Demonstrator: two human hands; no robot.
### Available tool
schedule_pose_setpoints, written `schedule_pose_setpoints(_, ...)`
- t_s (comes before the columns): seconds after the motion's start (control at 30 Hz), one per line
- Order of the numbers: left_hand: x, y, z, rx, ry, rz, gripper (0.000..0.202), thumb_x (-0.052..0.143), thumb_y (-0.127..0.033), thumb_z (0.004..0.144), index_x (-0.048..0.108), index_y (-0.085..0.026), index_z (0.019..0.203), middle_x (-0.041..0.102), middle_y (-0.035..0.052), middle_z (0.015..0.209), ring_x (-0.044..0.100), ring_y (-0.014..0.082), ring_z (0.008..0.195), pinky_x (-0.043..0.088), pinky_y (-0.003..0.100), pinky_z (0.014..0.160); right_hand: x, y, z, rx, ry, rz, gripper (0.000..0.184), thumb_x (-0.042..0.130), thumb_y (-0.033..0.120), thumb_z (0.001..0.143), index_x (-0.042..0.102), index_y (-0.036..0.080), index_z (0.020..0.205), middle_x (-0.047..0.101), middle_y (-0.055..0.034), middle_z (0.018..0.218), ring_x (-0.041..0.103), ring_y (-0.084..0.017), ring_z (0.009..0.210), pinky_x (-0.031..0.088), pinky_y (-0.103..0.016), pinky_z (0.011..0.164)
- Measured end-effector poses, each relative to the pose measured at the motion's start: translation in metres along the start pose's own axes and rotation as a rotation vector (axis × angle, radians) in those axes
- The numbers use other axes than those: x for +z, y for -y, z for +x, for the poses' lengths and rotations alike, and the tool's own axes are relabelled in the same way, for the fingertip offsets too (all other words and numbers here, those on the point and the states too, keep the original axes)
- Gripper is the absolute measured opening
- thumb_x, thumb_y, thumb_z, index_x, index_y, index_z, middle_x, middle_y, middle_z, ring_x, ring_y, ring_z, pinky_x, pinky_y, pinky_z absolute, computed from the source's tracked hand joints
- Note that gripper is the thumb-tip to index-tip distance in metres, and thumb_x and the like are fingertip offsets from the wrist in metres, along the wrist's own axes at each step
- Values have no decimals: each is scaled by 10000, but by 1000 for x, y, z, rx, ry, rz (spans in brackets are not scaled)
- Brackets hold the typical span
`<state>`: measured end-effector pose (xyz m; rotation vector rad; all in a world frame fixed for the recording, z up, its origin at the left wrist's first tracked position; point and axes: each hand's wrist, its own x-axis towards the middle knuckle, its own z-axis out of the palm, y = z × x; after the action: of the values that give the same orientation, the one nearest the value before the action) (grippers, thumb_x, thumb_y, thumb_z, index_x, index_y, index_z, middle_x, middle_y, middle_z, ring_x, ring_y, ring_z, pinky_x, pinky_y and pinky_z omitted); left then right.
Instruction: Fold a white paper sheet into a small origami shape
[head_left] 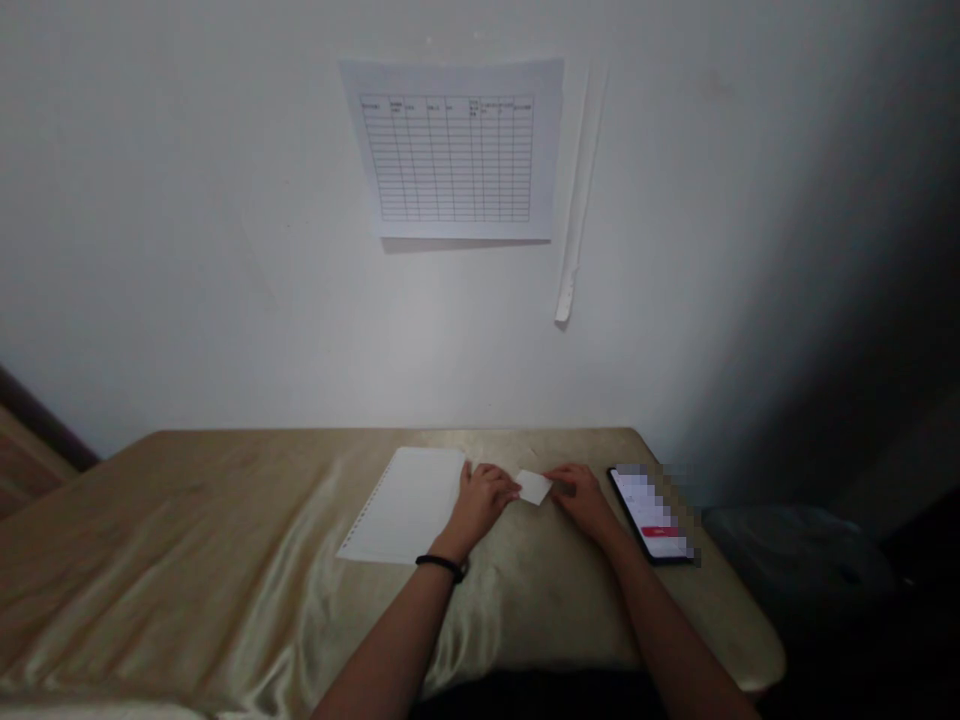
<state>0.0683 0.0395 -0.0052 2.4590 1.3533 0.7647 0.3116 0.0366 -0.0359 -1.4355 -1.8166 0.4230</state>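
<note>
A small white piece of paper (534,488) lies between my hands, a little right of the middle of the cloth-covered table. My left hand (484,492) pinches its left corner, with a dark band around the wrist. On the opposite side my right hand (581,493) grips the right corner between thumb and fingers. Beside my left hand, partly behind it, is a white sheet of loose-leaf paper (409,505) with punched holes along its left edge. To the right of my right hand lies a phone (649,515) with its screen lit and partly blurred out.
A satiny gold cloth (225,560) with folds covers the table. Behind it rises a white wall (225,250) bearing a printed table sheet (450,150) and a narrow white strip (574,220). A dark, unclear object (795,550) stands past the table's right edge.
</note>
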Motion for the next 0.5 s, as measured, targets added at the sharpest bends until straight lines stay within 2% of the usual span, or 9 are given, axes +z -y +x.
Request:
schedule_pose_setpoints(0.13,-4,-7,0,-11,-16,-9,165,620,-343,951,764,-317,1029,742,0,1107,544,213,1171,153,518,1161,-3,4,1,-2,-13,54,226,656,229,771,793,246,950,725,-69,1021,605,-247,1044,435,-392,984)
schedule_pose_setpoints(0.23,-7,-11,0,-40,-51,-26,175,605,-352,958,760,-309,1026,740,4,1095,551,214,1160,167,518,1160,-5,6,2,-6,-57,109,175,653,275,792,790,237,896,731,-71,1020,610,-246,1054,428,-401,1007)
schedule_pose_setpoints(0.37,-6,-12,0,-107,-143,-41,157,611,-340,950,753,-285,988,731,8,1070,570,213,1122,159,536,1171,-6,8,1,61,-124,211,199,646,364,809,772,224,873,746,-76,986,642,-251,1010,453,-421,992)
schedule_pose_setpoints(0.5,-1,-10,0,-143,-203,-59,140,615,-327,942,738,-271,980,710,22,1128,569,219,1147,147,564,1175,-5,10,1,113,-152,296,272,655,421,791,762,203,912,747,-88,974,667,-257,959,492,-423,940)
